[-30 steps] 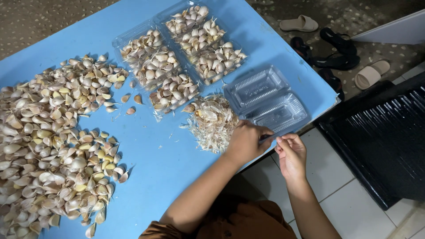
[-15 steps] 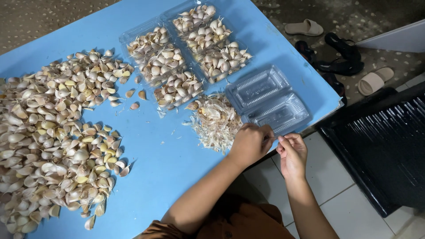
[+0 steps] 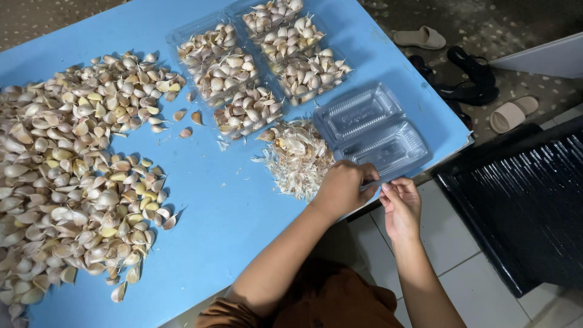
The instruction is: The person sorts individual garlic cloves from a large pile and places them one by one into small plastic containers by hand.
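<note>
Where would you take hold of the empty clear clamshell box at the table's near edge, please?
Probably by the flat rim along the near long edge of the empty clamshell box, coming from the table's near side. It lies open with both halves facing up and that rim reaches the table edge, right by the left hand and right hand.

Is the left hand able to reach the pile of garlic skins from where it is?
Probably yes. The left hand rests at the table edge right beside the pile of garlic skins, with only bare blue table between them. It seems busy pinching something small with the right hand.
</note>
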